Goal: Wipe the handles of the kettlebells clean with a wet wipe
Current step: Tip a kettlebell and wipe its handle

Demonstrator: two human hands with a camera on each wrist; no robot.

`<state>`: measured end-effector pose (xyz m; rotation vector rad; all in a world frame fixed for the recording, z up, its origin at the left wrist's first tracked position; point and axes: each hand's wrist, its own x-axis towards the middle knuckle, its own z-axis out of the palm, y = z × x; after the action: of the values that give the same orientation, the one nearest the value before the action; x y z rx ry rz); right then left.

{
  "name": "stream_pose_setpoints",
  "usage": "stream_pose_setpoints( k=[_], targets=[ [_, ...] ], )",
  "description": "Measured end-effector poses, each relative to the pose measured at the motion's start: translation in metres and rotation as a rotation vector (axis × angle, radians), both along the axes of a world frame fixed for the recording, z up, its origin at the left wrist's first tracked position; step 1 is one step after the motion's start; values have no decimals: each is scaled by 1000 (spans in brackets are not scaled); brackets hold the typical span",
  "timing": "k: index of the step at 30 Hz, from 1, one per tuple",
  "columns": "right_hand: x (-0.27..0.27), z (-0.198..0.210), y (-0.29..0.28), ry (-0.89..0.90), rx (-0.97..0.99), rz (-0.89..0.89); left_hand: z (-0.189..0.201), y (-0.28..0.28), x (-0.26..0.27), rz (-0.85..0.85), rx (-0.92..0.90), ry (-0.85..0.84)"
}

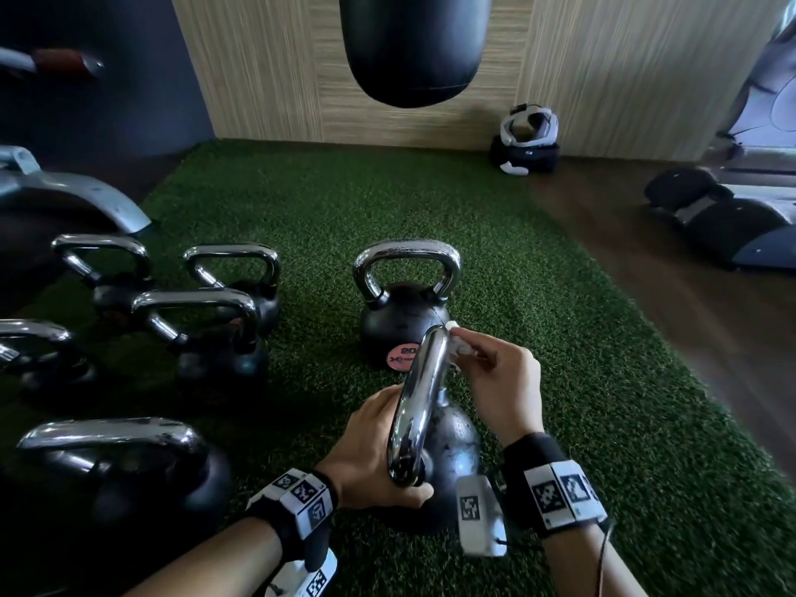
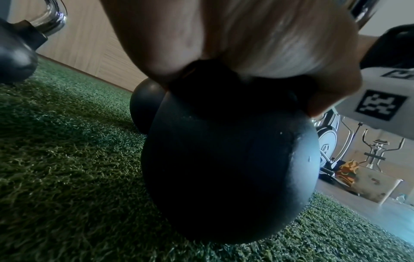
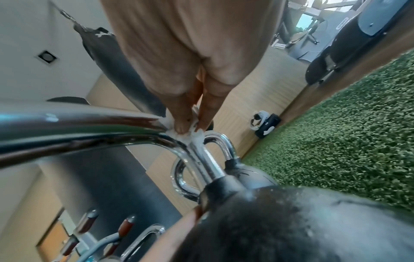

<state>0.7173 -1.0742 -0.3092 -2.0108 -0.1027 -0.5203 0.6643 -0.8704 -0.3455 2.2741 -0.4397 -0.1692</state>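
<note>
A black kettlebell (image 1: pixel 452 441) with a chrome handle (image 1: pixel 420 402) stands on green turf close in front of me. My left hand (image 1: pixel 379 450) grips the near post of that handle, thumb wrapped under it. My right hand (image 1: pixel 495 381) pinches a crumpled white wet wipe (image 1: pixel 456 342) against the far top bend of the handle. In the right wrist view the fingertips (image 3: pixel 181 127) press the wipe (image 3: pixel 192 136) onto the chrome bar (image 3: pixel 89 127). The left wrist view shows the black ball (image 2: pixel 228 168) under my blurred palm (image 2: pixel 235 35).
A second kettlebell (image 1: pixel 405 303) marked 20 stands just behind. Several more kettlebells (image 1: pixel 206 321) crowd the left side of the turf (image 1: pixel 581 381). A black punching bag (image 1: pixel 413 45) hangs overhead. A headset on a black case (image 1: pixel 527 140) sits by the wood wall; gym machines stand right.
</note>
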Motion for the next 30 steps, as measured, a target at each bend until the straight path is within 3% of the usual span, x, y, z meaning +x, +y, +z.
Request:
stream_pose_setpoints(
  k=[4,7,12,17,22,30],
  targets=[
    [-32,6,5,-225,-109,45,0,-1,2,26,41,7],
    [-37,6,3,-273,-111,113,2,-2,0,28,51,-15],
    [-32,17,1,-178,-33,162,-1,-3,1,21,53,-39],
    [-63,18,-7,-13,65,356,-14,-1,6,13,-55,-113],
    [-70,9,-8,110,232,427,-17,-1,10,15,-65,-99],
    [-75,-4,-10,281,130,543,-6,-2,2,3,-54,-20]
  ],
)
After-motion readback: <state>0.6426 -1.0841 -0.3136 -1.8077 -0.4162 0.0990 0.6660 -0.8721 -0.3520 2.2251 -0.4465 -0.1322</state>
